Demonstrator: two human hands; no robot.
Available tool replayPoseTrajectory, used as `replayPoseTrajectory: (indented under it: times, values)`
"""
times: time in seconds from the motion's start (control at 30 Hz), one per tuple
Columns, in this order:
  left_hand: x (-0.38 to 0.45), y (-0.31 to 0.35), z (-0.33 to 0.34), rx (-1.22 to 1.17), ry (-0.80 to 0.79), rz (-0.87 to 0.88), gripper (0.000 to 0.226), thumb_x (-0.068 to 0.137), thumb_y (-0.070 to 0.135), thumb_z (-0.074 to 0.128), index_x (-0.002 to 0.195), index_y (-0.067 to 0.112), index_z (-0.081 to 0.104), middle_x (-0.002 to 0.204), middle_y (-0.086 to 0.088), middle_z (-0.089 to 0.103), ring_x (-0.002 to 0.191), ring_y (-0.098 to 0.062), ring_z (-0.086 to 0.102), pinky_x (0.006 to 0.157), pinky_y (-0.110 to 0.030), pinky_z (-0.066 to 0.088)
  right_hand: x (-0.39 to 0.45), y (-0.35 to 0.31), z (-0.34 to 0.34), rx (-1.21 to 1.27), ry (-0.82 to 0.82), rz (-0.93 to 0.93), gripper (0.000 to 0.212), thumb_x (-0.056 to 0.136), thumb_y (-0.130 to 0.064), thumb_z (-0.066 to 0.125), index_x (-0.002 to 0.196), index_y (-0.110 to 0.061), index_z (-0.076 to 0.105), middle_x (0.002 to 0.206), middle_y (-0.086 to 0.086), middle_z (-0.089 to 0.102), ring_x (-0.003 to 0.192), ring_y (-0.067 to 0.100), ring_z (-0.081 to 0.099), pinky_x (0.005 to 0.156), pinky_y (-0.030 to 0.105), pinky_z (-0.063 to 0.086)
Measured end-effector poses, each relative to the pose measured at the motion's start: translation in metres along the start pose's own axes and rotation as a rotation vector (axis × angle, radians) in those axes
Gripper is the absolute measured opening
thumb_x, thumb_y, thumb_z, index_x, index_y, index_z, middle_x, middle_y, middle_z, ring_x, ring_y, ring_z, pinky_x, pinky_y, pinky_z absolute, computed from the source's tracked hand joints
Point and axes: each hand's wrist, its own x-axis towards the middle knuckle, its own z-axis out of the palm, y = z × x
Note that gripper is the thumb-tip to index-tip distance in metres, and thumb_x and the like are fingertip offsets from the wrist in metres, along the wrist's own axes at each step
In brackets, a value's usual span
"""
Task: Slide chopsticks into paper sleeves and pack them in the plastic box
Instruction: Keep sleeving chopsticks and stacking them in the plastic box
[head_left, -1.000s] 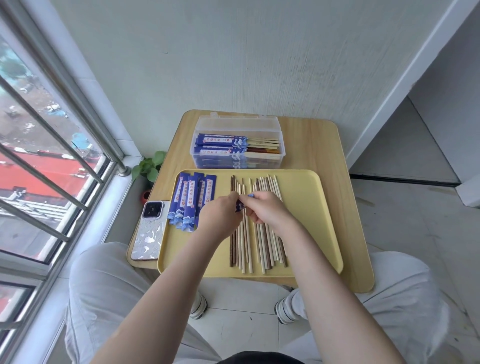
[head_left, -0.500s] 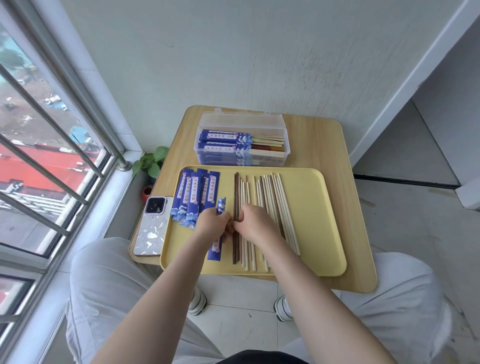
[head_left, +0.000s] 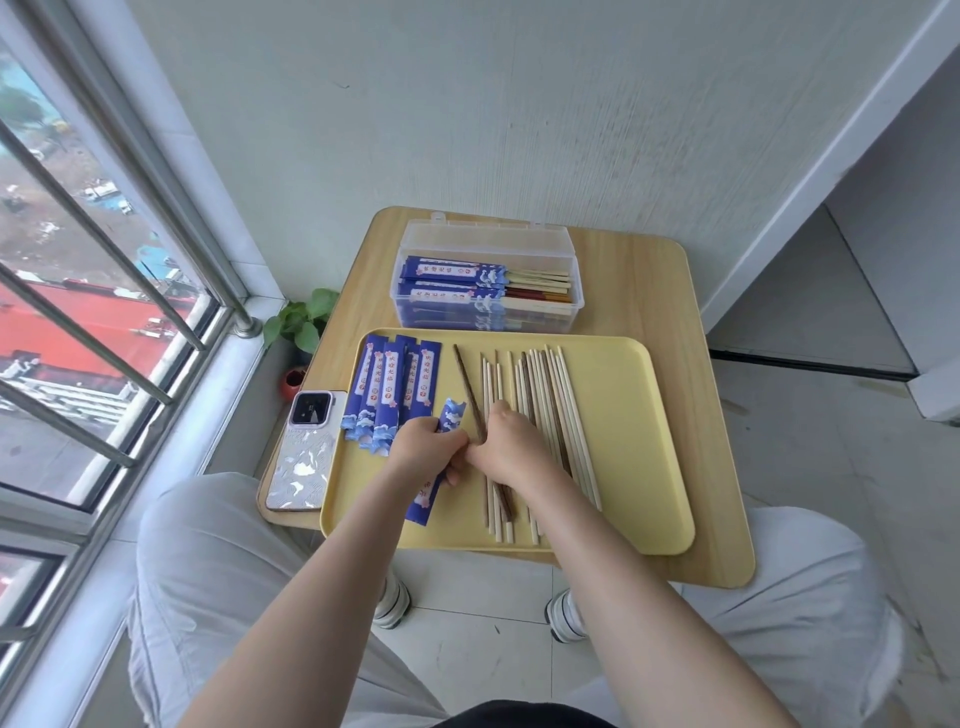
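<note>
My left hand (head_left: 423, 449) was curled round a blue paper sleeve (head_left: 435, 465), which lay slanted on the yellow tray (head_left: 631, 415) with its open wave-printed end poking out past my fingers. My right hand (head_left: 506, 441) had its fingers folded down on a dark brown chopstick (head_left: 467, 389) — pinching it near the middle, the far end angled up and to the left, away from the row. The two hands touched each other at the thumbs.

The loose chopsticks (head_left: 550, 415), mostly pale wood, lay side by side just right of my hands and partly under the right one. A fan of empty sleeves (head_left: 395, 389) sat at the tray's left end. Beyond the tray, the clear plastic box (head_left: 488, 244) stood open on the small wooden table (head_left: 649, 291) — sleeved pairs already stacked inside. A phone (head_left: 304, 452) lay beside the tray's left edge.
</note>
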Motion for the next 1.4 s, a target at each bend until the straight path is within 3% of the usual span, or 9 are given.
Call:
replayPoseTrajectory:
  times: [0.27,0.43,0.6,0.73,0.87,0.97,1.1,1.2,1.4]
  values:
    - [0.001,-0.001,0.0,-0.003,-0.006,-0.004,0.016,0.089,0.02,0.062,0.082,0.008,0.055,0.054,-0.007,0.066,0.044,-0.017,0.061,0.056,-0.028,0.054,-0.001,0.0,0.0,-0.02,0.077,-0.031,0.036,0.092,-0.027,0.062,0.119,-0.005,0.051,0.108,0.01,0.062,0.092,0.025,0.061,0.066,0.03,0.043]
    - [0.003,-0.002,0.003,-0.017,0.015,-0.009,0.016,0.089,0.02,0.063,0.082,0.009,0.054,0.055,-0.005,0.066,0.046,-0.017,0.063,0.066,-0.034,0.059,0.001,0.007,-0.006,0.008,0.099,-0.002,0.013,0.092,-0.02,0.06,0.095,-0.01,0.051,0.087,0.003,0.054,0.068,0.015,0.05,0.052,0.026,0.034]
    - [0.001,-0.002,0.001,-0.04,0.057,0.034,0.018,0.087,0.017,0.064,0.077,0.01,0.051,0.061,-0.007,0.059,0.043,-0.015,0.053,0.051,-0.028,0.051,-0.004,0.015,-0.03,0.264,0.07,-0.089,0.051,0.094,-0.01,0.058,0.137,-0.027,0.038,0.073,-0.001,0.051,0.054,0.013,0.047,0.047,0.025,0.037]
    - [0.0,-0.001,0.004,-0.039,0.075,0.085,0.025,0.089,0.026,0.068,0.077,0.011,0.052,0.06,-0.006,0.055,0.043,-0.014,0.047,0.044,-0.023,0.044,-0.013,0.014,-0.058,0.455,0.074,-0.167,0.031,0.094,-0.011,0.047,0.113,-0.025,0.068,0.075,0.0,0.066,0.053,0.015,0.054,0.052,0.03,0.048]
    - [-0.002,0.001,0.007,-0.006,0.09,0.142,0.026,0.09,0.031,0.068,0.077,0.012,0.056,0.06,-0.004,0.058,0.047,-0.015,0.052,0.052,-0.029,0.05,-0.023,0.005,-0.084,0.696,0.083,-0.193,0.026,0.095,-0.005,0.044,0.103,-0.012,0.068,0.084,0.004,0.077,0.072,0.018,0.073,0.06,0.032,0.051]
    - [-0.003,0.004,0.005,0.05,0.116,0.19,0.023,0.09,0.029,0.065,0.078,0.01,0.058,0.064,-0.006,0.062,0.054,-0.015,0.057,0.061,-0.037,0.056,-0.026,0.004,-0.097,0.773,0.198,-0.313,0.016,0.098,-0.006,0.054,0.109,-0.009,0.065,0.08,0.004,0.076,0.072,0.016,0.073,0.055,0.025,0.05]
    - [-0.006,0.009,0.002,0.103,0.113,0.265,0.02,0.093,0.03,0.061,0.082,0.014,0.06,0.077,-0.009,0.065,0.069,-0.016,0.056,0.065,-0.037,0.052,-0.019,0.005,-0.104,0.916,0.497,-0.405,0.015,0.101,-0.016,0.056,0.106,-0.019,0.07,0.062,-0.01,0.058,0.054,0.007,0.049,0.053,0.024,0.041]
    - [-0.01,0.012,0.001,0.133,0.083,0.341,0.014,0.097,0.028,0.058,0.086,0.02,0.057,0.076,-0.001,0.06,0.07,-0.014,0.052,0.066,-0.03,0.045,-0.008,0.008,-0.101,0.951,0.644,-0.332,0.013,0.099,-0.028,0.053,0.093,-0.032,0.064,0.07,-0.013,0.058,0.061,0.008,0.048,0.061,0.035,0.04]
    - [-0.014,0.012,0.0,0.135,0.058,0.401,0.006,0.099,0.022,0.056,0.101,0.017,0.059,0.084,-0.002,0.061,0.075,-0.014,0.054,0.07,-0.03,0.048,0.006,0.017,-0.091,0.961,0.713,-0.183,0.018,0.101,-0.033,0.039,0.088,-0.026,0.049,0.071,-0.005,0.049,0.061,0.014,0.043,0.064,0.035,0.037]
